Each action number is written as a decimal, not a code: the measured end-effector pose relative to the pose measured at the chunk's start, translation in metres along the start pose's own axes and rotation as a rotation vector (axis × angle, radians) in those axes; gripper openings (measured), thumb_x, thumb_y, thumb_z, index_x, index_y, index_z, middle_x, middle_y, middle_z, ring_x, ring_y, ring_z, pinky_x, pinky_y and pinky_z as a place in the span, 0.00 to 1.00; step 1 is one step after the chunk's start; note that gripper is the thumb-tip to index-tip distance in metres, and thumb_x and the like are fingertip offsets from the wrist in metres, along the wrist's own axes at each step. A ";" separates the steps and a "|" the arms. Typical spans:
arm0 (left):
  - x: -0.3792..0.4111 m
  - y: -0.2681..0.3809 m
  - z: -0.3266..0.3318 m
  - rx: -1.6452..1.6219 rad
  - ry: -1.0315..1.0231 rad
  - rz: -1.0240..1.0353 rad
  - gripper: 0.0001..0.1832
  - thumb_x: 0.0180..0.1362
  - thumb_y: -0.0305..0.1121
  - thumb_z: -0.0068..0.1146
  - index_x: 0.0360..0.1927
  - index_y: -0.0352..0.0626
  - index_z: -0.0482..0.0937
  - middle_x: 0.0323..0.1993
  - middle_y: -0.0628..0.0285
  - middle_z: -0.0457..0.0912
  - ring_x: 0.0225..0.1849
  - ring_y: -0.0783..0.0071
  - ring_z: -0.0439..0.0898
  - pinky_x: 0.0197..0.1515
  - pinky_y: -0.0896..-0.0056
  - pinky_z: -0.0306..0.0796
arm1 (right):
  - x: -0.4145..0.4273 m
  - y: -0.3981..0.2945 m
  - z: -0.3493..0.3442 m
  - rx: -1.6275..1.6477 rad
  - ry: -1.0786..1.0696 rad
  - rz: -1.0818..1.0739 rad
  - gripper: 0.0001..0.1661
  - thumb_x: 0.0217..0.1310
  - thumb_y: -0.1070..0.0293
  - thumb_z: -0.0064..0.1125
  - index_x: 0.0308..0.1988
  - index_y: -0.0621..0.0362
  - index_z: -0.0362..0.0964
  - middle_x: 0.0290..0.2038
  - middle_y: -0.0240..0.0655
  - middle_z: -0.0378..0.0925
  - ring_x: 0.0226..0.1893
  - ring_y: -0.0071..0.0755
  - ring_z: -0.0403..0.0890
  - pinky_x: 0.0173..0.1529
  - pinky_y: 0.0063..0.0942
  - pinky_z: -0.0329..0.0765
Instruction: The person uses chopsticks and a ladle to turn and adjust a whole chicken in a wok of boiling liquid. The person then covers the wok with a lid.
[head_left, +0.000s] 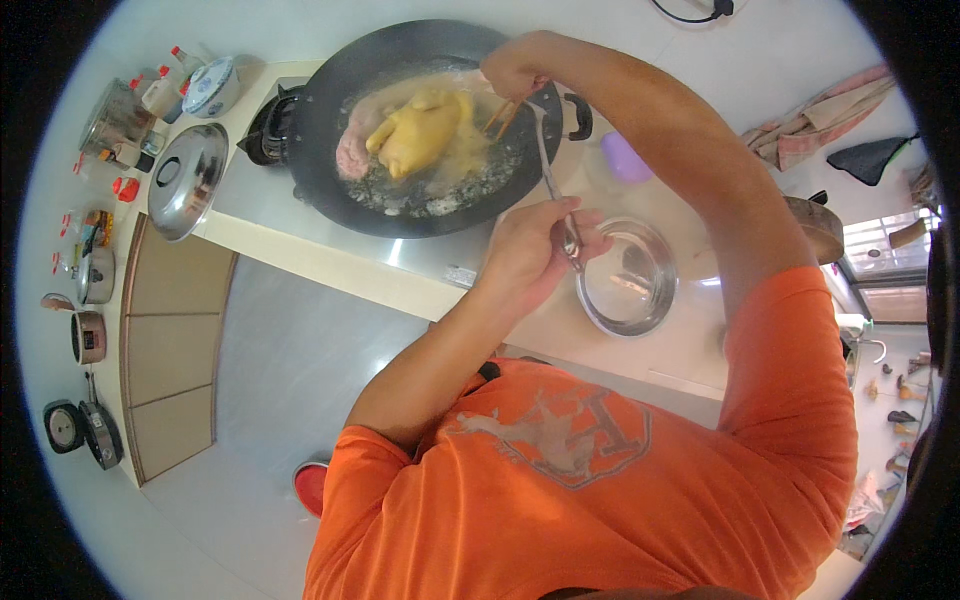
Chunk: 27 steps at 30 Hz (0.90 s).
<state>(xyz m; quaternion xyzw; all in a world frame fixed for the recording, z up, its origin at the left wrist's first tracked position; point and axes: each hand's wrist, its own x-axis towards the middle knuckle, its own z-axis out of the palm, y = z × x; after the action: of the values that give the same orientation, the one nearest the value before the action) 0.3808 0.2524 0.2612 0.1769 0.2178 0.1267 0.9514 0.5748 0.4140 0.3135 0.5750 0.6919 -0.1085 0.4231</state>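
A large dark wok (322, 172) on the stove holds bubbling liquid with a whole yellow chicken (424, 135) and a paler, pinkish piece of meat (352, 150) beside it. My right hand (517, 69), over the wok's right rim, grips wooden chopsticks (501, 120) whose tips reach the liquid right of the chicken. My left hand (536, 247), in front of the wok, holds a long metal utensil (549, 169) by its handle; its far end lies at the wok's right side, and its shape there is unclear. Steam blurs part of the chicken.
A metal basin (667, 300) stands on the counter right of my left hand, with a purple object (627, 157) behind it. Left of the stove are a domed steel lid (202, 180), a lidded blue-and-white bowl (212, 88) and several bottles. A red container (310, 487) is on the floor.
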 end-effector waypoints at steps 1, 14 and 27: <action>0.000 0.000 0.007 -0.033 0.006 0.003 0.14 0.68 0.30 0.45 0.50 0.28 0.70 0.45 0.42 0.80 0.32 0.62 0.82 0.46 0.55 0.80 | 0.005 0.000 0.002 0.001 -0.009 -0.003 0.03 0.42 0.83 0.58 0.19 0.71 0.76 0.22 0.47 0.77 0.21 0.42 0.77 0.19 0.42 0.72; 0.021 0.001 0.021 -0.345 -0.208 -0.005 0.15 0.74 0.34 0.34 0.52 0.32 0.66 0.55 0.36 0.74 0.49 0.52 0.79 0.51 0.54 0.73 | 0.010 0.002 -0.011 0.032 -0.177 0.025 0.10 0.51 0.81 0.48 0.30 0.71 0.77 0.27 0.48 0.79 0.23 0.40 0.79 0.25 0.42 0.76; 0.074 -0.036 0.022 -0.474 -0.303 0.065 0.17 0.74 0.40 0.40 0.43 0.34 0.73 0.43 0.51 0.81 0.43 0.61 0.81 0.51 0.62 0.76 | -0.004 -0.004 -0.021 0.347 -0.084 0.143 0.09 0.53 0.77 0.52 0.29 0.70 0.77 0.23 0.46 0.77 0.20 0.37 0.77 0.21 0.36 0.73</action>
<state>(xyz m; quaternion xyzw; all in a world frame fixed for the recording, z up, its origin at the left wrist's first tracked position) 0.4616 0.2373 0.2386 -0.0266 0.0316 0.1764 0.9835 0.5619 0.4233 0.3275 0.6819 0.6019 -0.2198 0.3528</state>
